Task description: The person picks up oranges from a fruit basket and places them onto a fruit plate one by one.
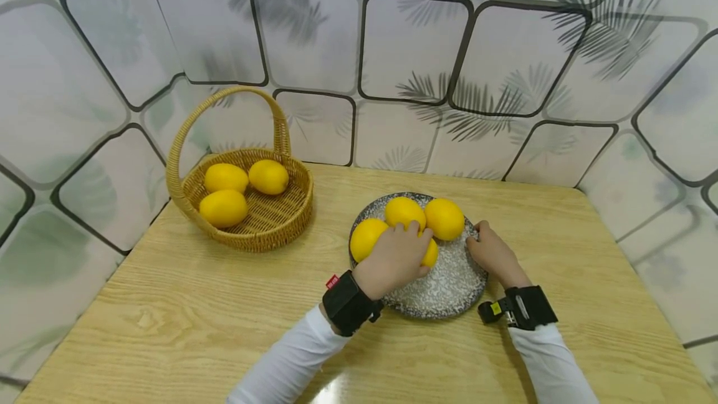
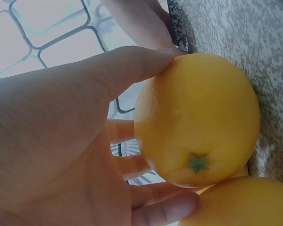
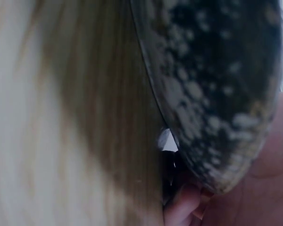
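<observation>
A speckled grey plate with a dark rim lies on the wooden table, bearing several yellow-orange oranges. My left hand reaches over it and holds one orange, thumb on one side and fingers round the other; a green star-shaped stem end shows on it. Close by on the plate are an orange at the left, one at the back and another at the back right. At the plate's right edge, my right hand grips the rim, with fingertips low beside the tabletop.
To the left stands a wicker basket with a tall arched handle. Inside it lie three similar fruits, grouped toward its left and back. A patterned wall covering rises behind the table.
</observation>
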The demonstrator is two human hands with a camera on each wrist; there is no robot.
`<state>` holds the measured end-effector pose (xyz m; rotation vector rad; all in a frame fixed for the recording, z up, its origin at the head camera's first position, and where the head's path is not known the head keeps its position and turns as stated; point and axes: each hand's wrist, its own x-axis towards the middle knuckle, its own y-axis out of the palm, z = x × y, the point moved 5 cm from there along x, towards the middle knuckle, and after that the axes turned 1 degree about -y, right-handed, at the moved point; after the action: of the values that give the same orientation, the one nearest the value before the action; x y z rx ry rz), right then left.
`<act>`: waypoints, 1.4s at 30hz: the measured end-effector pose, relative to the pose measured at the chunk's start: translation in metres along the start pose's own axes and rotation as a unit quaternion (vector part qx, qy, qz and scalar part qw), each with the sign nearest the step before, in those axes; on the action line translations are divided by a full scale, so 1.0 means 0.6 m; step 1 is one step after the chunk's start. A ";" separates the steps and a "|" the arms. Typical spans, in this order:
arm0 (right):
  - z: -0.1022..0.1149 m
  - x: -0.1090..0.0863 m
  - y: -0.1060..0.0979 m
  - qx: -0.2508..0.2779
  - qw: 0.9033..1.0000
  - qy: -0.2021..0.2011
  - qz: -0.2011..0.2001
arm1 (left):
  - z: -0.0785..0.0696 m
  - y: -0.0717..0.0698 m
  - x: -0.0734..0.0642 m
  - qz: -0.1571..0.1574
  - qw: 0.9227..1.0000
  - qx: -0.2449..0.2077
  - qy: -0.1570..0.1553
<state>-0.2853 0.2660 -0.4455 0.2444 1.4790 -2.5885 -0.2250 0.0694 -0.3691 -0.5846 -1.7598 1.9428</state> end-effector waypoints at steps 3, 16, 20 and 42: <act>0.001 0.000 0.000 -0.002 1.000 0.002 0.003 | 0.001 0.000 -0.001 0.004 1.000 -0.001 -0.003; -0.001 -0.001 0.002 0.004 1.000 0.006 0.007 | 0.002 -0.002 -0.002 0.006 1.000 -0.010 -0.002; 0.000 -0.002 0.001 0.009 1.000 0.002 0.004 | 0.003 -0.001 -0.001 0.007 1.000 -0.009 -0.002; 0.002 -0.002 0.000 0.004 1.000 -0.011 -0.003 | 0.007 0.003 0.000 0.010 0.999 -0.030 0.005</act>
<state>-0.2844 0.2653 -0.4447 0.2111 1.4636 -2.5935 -0.2277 0.0658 -0.3707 -0.6353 -1.8181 1.9026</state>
